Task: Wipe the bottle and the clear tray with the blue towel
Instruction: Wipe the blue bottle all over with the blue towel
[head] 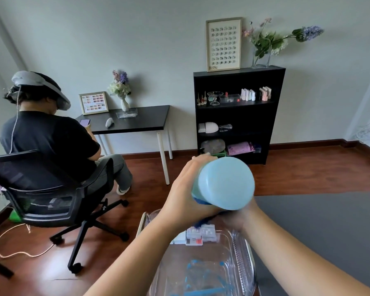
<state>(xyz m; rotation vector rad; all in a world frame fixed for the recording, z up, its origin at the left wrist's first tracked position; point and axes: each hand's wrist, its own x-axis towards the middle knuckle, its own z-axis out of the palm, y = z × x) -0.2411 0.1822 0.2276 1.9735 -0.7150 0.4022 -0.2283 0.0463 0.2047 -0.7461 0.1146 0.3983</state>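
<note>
Your left hand wraps the side of the pale blue bottle, fingers curled over its top. The bottle lies tilted with its base toward you, raised above the clear tray. Your right hand sits under the bottle, blurred and mostly hidden, so I cannot tell how far it is closed. The dark blue towel shows just beside it, against the bottle's underside. I see 2 risks from here. With only 1 hand plainly gripping, a hard rub could twist the smooth bottle loose and drop it onto the small boxes in the tray. The hanging towel end could also snag them.
</note>
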